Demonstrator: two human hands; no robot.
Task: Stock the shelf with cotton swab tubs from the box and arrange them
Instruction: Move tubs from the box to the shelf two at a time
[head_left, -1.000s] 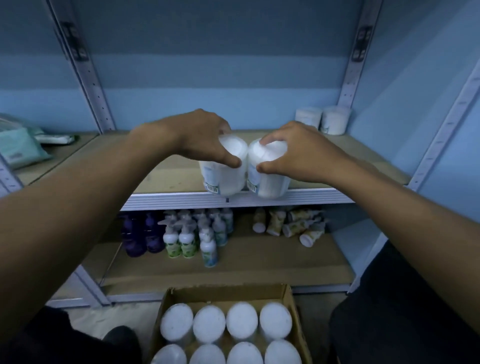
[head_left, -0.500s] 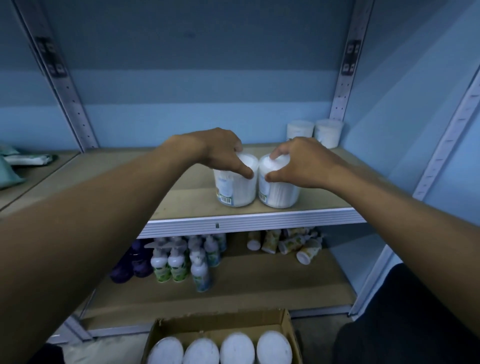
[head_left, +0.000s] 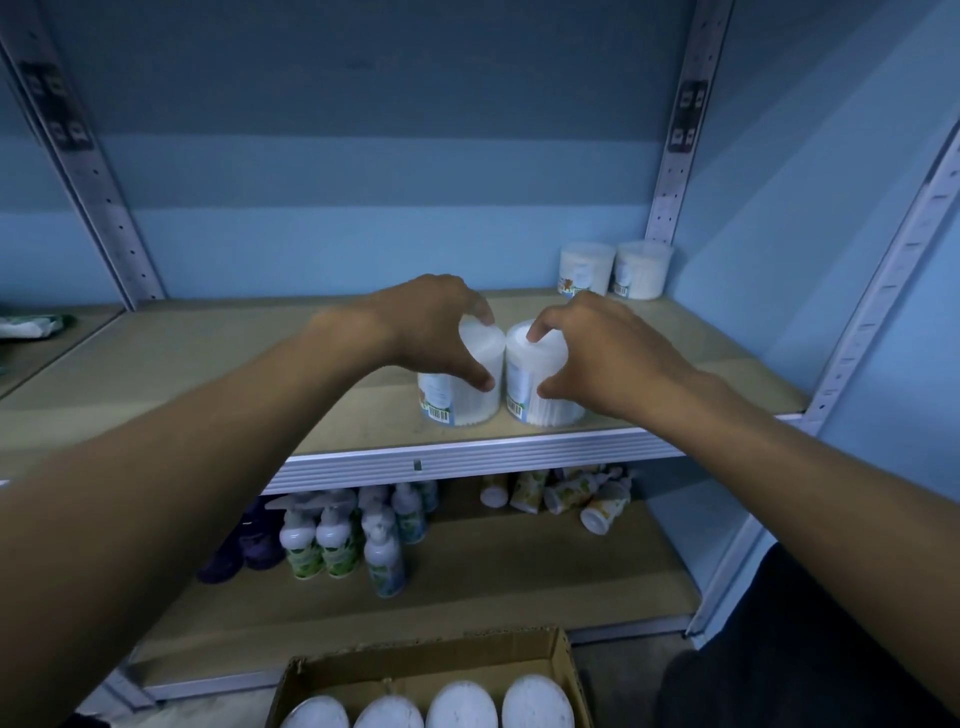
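Two upright tubs (head_left: 462, 382) touch at the shelf (head_left: 208, 374) front; left hand (head_left: 431, 327) and right hand (head_left: 597, 353) each grip one, the back pair (head_left: 613, 270) lying far right.

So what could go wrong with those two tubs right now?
Both tubs, the left tub and the right tub, stand close to the shelf's front edge, so a nudge as the left hand or right hand lets go might tip one off, perhaps into the box below. They also touch each other, so shifting one could push the other.
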